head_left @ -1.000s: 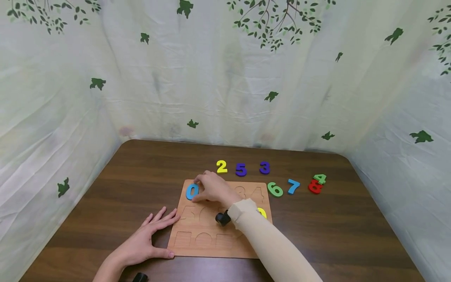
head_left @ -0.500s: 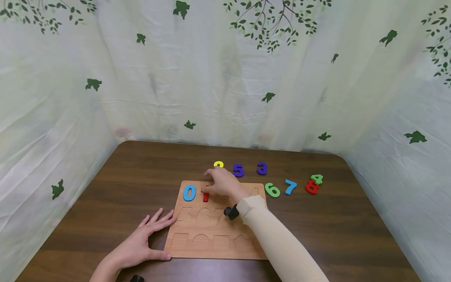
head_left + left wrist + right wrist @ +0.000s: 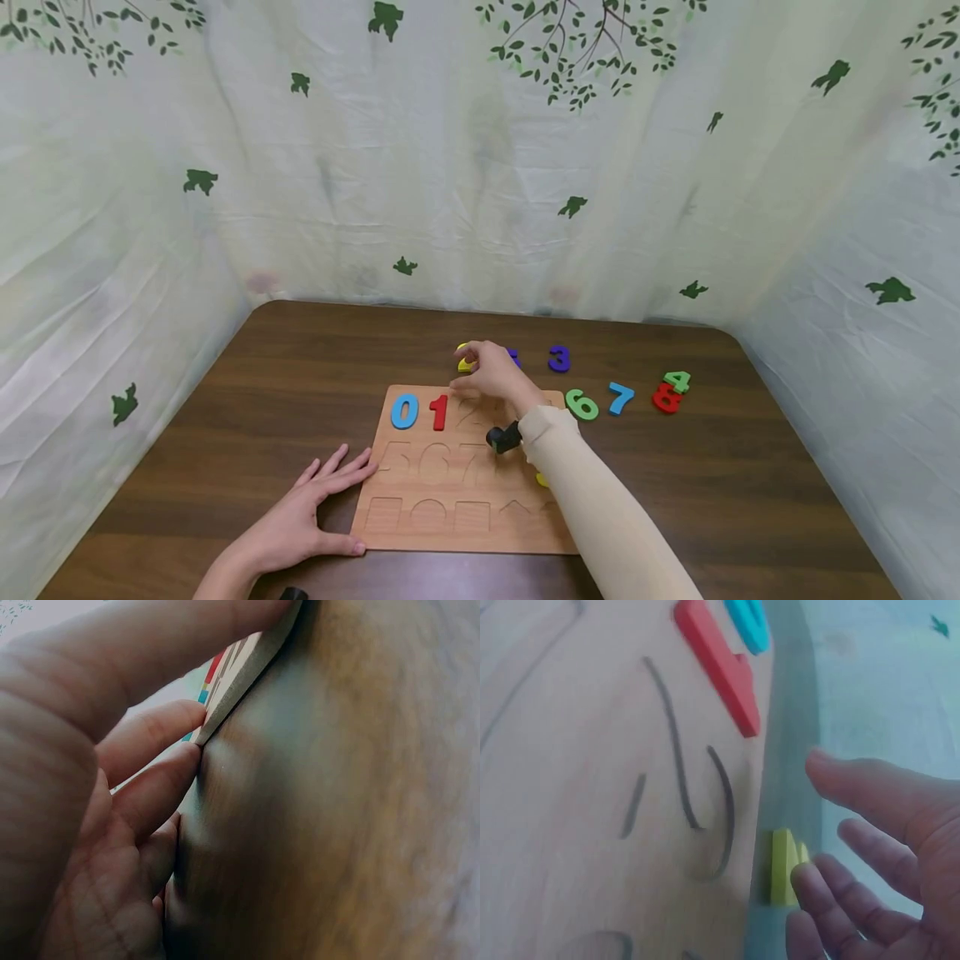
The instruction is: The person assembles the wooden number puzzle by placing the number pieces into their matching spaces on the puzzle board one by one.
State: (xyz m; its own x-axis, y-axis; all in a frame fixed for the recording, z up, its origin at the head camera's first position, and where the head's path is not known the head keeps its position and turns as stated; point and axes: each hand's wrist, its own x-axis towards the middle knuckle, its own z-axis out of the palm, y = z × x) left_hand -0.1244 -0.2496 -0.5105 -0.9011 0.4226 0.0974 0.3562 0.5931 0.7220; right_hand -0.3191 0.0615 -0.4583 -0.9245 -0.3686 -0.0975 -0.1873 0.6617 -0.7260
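Note:
My right hand (image 3: 497,372) reaches over the far edge of the wooden number board (image 3: 420,492), thumb and fingers apart around the yellow number 2 (image 3: 462,366). In the right wrist view the fingers overlap that yellow 2 (image 3: 781,866), with a gap to the thumb. A blue 0 (image 3: 395,412) and a red 1 (image 3: 439,414) sit side by side in the board's top row. My left hand (image 3: 303,508) lies at the board's left side, its spread fingers and thumb touching the edge (image 3: 244,679). Part of a yellow piece (image 3: 542,480) shows beside the right sleeve.
Behind the board lie a purple 5 (image 3: 513,356), mostly hidden by my right hand, and a purple 3 (image 3: 558,359). To its right are a green 6 (image 3: 582,405), a blue 7 (image 3: 620,398), and a green 4 (image 3: 677,381) touching a red 8 (image 3: 666,399). A leaf-print curtain (image 3: 480,242) surrounds the table.
My right hand has moved from the blue 0, past the red 1, to the yellow 2 behind the board. The red 1 has come into full view. The left hand stays in place.

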